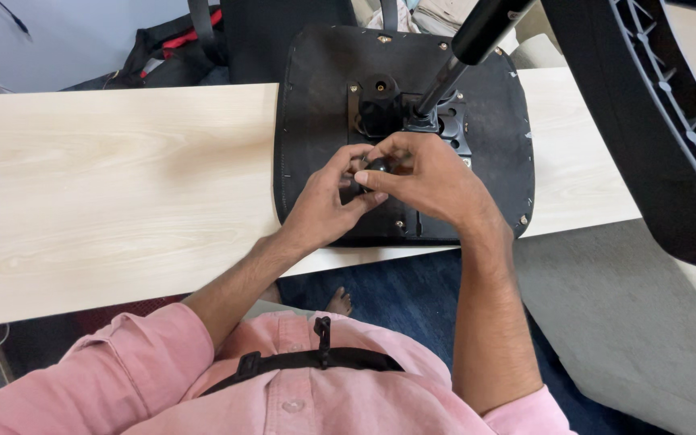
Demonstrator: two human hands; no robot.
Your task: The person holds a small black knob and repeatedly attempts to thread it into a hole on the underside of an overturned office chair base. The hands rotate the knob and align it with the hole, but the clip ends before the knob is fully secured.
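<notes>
An upturned black chair seat lies on a light wooden table, its underside up. A black metal mechanism is bolted at its middle, and a black gas-lift cylinder rises from it toward the upper right. My left hand and my right hand meet over the seat's near half, both closed on a small black knob between the fingertips. My fingers hide most of the knob and whatever it is joined to.
A black chair base leg with ribbed underside hangs at the right. A black bag with red trim sits behind the table. Blue carpet, a grey cushion and my bare foot lie below the table edge.
</notes>
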